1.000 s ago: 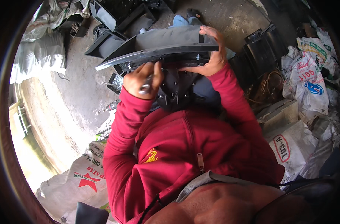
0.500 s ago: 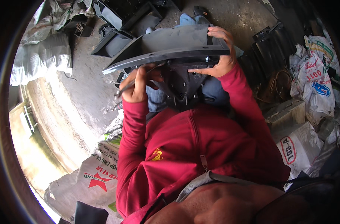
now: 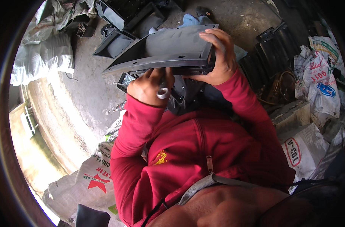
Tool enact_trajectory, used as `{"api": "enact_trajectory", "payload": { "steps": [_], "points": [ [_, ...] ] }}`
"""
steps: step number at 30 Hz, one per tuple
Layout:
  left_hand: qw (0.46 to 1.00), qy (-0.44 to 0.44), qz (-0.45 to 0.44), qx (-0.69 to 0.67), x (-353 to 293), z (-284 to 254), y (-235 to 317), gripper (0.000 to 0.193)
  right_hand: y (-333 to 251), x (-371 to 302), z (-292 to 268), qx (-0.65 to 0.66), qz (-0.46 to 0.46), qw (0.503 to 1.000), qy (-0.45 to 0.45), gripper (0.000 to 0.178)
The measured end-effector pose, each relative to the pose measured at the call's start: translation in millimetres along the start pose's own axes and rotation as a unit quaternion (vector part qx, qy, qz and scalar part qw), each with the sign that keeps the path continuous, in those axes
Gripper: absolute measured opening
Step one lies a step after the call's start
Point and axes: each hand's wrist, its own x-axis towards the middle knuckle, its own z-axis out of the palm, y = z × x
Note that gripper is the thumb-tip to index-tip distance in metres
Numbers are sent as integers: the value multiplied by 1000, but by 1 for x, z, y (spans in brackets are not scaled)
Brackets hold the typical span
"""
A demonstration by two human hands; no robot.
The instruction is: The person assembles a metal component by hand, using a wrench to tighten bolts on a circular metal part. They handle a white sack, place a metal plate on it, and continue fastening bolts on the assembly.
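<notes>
A long black sheet-metal part with a flanged edge and slots lies across my lap, its wide face turned up. My right hand grips its right end, fingers over the top edge and thumb below. My left hand is closed around a combination wrench, whose ring end sticks out toward me. The left fingertips and the wrench's other end are hidden under the part's near edge. Below the part, a black bracket with bolts shows against my red jacket.
Several similar black metal parts lie on the floor at the far left. A small tray of loose hardware sits by my left hand. Printed sacks lie at the near left, more sacks at the right, beside black curved pieces.
The part has tipped toward me, covering the bolts along its underside. My left hand has moved right and turned, pointing the wrench's ring end at me. The right hand has shifted slightly left.
</notes>
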Motion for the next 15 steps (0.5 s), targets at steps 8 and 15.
{"api": "enact_trajectory", "payload": {
  "steps": [8,15],
  "points": [
    [934,-28,-187,-303,-22,12,-21,45,9,-2,-1,23,-7,999,-24,88],
    [847,-34,-242,-473,-25,24,-40,48,21,-11,0,26,3,999,-21,91]
  ]
}}
